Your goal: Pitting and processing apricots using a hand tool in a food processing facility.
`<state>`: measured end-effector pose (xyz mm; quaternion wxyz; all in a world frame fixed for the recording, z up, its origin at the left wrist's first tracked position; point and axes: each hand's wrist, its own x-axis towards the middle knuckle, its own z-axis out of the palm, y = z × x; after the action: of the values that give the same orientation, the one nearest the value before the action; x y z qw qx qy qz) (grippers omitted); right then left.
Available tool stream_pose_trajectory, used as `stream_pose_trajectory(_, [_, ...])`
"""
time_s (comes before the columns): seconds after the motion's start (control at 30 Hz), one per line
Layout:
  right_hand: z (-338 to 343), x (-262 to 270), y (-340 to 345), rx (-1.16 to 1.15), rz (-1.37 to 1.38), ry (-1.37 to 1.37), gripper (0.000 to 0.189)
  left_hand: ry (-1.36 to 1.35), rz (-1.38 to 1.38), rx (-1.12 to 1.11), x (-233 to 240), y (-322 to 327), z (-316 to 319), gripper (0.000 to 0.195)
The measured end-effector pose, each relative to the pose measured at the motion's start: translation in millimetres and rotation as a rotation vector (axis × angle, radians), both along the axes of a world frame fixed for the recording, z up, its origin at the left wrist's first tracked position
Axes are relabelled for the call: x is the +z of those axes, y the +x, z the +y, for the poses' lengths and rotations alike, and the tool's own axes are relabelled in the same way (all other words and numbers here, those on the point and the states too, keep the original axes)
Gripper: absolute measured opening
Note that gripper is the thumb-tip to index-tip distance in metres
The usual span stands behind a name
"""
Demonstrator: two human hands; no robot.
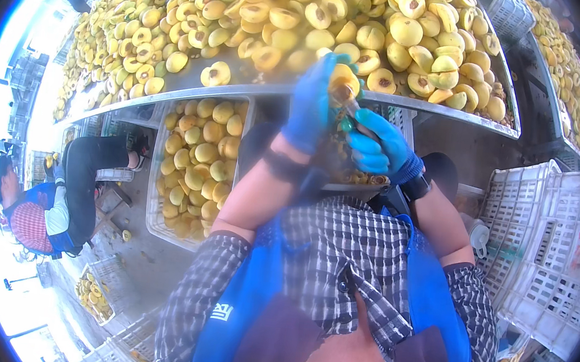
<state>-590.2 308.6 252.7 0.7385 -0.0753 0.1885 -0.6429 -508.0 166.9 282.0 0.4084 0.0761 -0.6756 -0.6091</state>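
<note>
In my blue-gloved left hand (310, 102) is a halved yellow peach (343, 83), held cut side towards me above the table's near edge. My right hand (380, 143), gloved in blue too, grips the dark handle of a small pitting tool (362, 126). The tool's metal end meets the brown middle of the peach half; its exact shape is hidden. Beyond my hands, a heap of halved peaches (284, 18), many with brown pit centres showing, covers the metal table (184, 83). Below my hands sits a container with brown pit scraps (369, 178), partly hidden by my arms.
A white crate (154, 189) of peach halves stands left of my legs. Stacked white plastic crates (535, 246) rise at my right, beside a white jug (479, 235). A seated co-worker (51, 210) is at far left. Another peach-covered table (572, 77) stands at upper right.
</note>
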Motion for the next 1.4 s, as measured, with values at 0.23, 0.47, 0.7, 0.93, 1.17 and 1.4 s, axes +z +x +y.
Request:
stream_pose_trajectory(0.23, [65.9, -34.5, -4.9, -0.035, 1.550, 0.001, 0.025, -0.822, -0.207, 0.406, -26.5, 114.5, -83.5, 0.030])
stream_pose_trajectory(0.47, [104.2, -77.0, -22.7, 0.211, 1.475, 0.335, 0.022, 0.542, -0.364, 0.843, -116.7, 365.1, -121.2, 0.023])
stream_pose_trajectory(0.7, [56.1, -108.5, -13.8, 0.238, 1.544, 0.143, 0.029, -0.576, -1.303, 0.716, -300.0, 565.1, -71.4, 0.041])
stream_pose_trajectory(0.93, [55.8, -82.0, -2.5, 0.432, 1.927, -0.007, 0.043, -0.198, -1.701, 0.649, -182.0, 474.4, -76.5, 0.042])
stream_pose_trajectory(1.17, [73.8, -124.5, -28.6, 0.254, 2.814, -0.769, 0.038, -0.512, -0.892, 0.773, -71.0, 266.5, -151.3, 0.033])
stream_pose_trajectory(1.4, [46.2, -76.1, -0.5, -0.079, 2.162, -0.091, 0.042, -0.906, -0.762, 0.603, 5.6, 90.8, -191.8, 0.035])
